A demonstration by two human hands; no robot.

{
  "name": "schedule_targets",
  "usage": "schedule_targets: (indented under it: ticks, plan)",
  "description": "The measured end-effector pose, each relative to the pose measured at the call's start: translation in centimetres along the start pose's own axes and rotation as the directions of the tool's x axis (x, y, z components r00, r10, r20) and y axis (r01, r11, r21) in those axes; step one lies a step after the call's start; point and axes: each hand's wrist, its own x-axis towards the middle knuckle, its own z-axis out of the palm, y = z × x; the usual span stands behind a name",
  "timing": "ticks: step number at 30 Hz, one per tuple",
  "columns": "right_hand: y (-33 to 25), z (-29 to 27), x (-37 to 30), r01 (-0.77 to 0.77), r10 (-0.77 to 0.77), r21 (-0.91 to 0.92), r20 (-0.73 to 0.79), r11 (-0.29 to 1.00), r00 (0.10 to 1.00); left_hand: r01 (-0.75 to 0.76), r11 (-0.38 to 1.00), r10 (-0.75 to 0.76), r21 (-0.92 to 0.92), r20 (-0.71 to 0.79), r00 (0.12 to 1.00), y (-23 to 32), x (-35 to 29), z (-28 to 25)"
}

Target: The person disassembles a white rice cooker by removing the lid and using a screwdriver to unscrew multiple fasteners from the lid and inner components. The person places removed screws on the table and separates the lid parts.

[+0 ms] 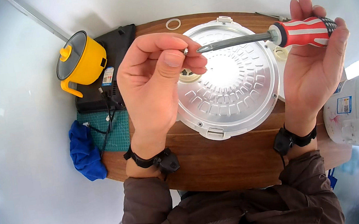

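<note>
My left hand [150, 76] pinches a small metal screw [186, 51] between thumb and forefinger. In my right hand [310, 61] is a screwdriver [234, 42] with a red, white and black handle, held level. Its cross-shaped tip points left and sits just short of the screw, with a small gap showing. Below both hands lies a round silver metal lid [231, 113], its inner face up, with a pale rim and stamped pattern. My left hand covers part of its left side.
A yellow pot [87, 61] with a grey lid stands on a black appliance [123, 39] at the left. Nearer are a green cutting mat [120, 135] and a blue cloth [86, 150]. A white ring [173, 24] lies at the back; a white rice cooker [354, 119] stands right.
</note>
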Motion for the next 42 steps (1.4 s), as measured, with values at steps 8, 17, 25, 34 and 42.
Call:
schedule_targets:
  ticks: [8, 17, 25, 34, 42]
  plan:
    - [0.2, 0.4, -0.3, 0.031, -0.031, 0.009, -0.002, 0.999, 1.000, -0.016, 1.000, 0.016, -0.003, -0.010, 1.000, -0.2, -0.4, 0.6]
    - [0.4, 0.6, -0.4, 0.344, -0.271, -0.181, 0.335, 0.921, 0.902, -0.147, 0.968, 0.191, 0.204, -0.220, 0.957, 0.6, -1.1, 0.3]
    - [-0.6, 1.8, -1.2, -0.051, 0.152, -0.278, 0.354, 0.959, 0.923, -0.246, 0.864, 0.392, 0.438, -0.280, 0.876, 3.6, 0.0, -3.5]
    - [-1.0, 1.0, -0.6, -0.007, 0.138, -0.358, 0.340, 0.934, 0.930, -0.278, 0.780, 0.449, 0.561, -0.192, 0.872, 3.3, 0.4, -5.6]
    - [-3.9, -0.2, 0.9, -0.037, 0.191, -0.448, 0.302, 0.893, 0.934, -0.137, 0.736, 0.382, 0.663, -0.240, 0.893, 1.8, 1.2, -3.6]
